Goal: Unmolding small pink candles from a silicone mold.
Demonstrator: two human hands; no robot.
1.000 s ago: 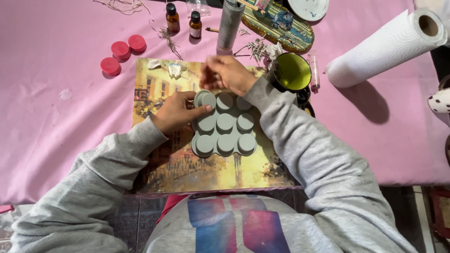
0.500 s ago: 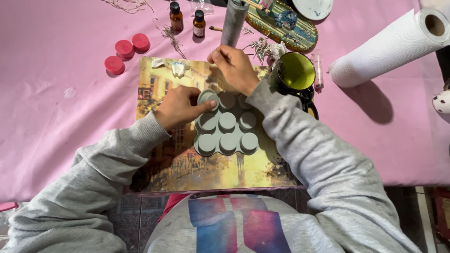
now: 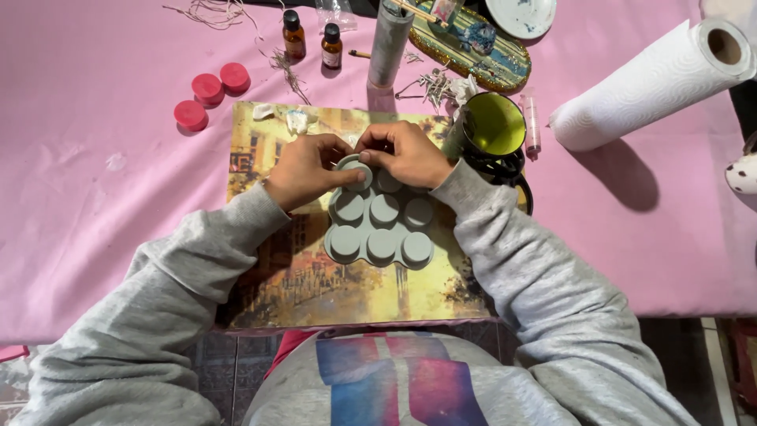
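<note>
The grey mould [image 3: 381, 223], a soft tray of round cups joined in rows, lies on my picture placemat [image 3: 315, 276] near the middle of the pink tablecloth [image 3: 95, 142]. It appears to lie bottom-up: the cups show as raised discs. My left hand [image 3: 303, 170] and my right hand [image 3: 402, 151] are close together at its far edge. The fingertips of both pinch the cup at the far left corner, which is lifted and tilted. I cannot tell whether anything sits inside that cup.

Progress, as I judge it: I am working on the first corner cup. The other cups, in the rows nearer me, lie flat and untouched. Three red discs [image 3: 211, 93] lie close together beyond the placemat to the left; they may be pieces already cast, but that is not certain. Small pale scraps [image 3: 296, 120] lie on the far end of the placemat.

Containers and labels:
- Two small brown bottles [image 3: 294, 35], dark caps, each with a light label; print too small to read. Far edge, centre-left.
- A grey tube [image 3: 389, 43], upright, right of the bottles.
- A mug [image 3: 493, 126], green inside, just right of my right hand.
- A white paper-towel roll [image 3: 654, 79], lying at the far right.
</note>
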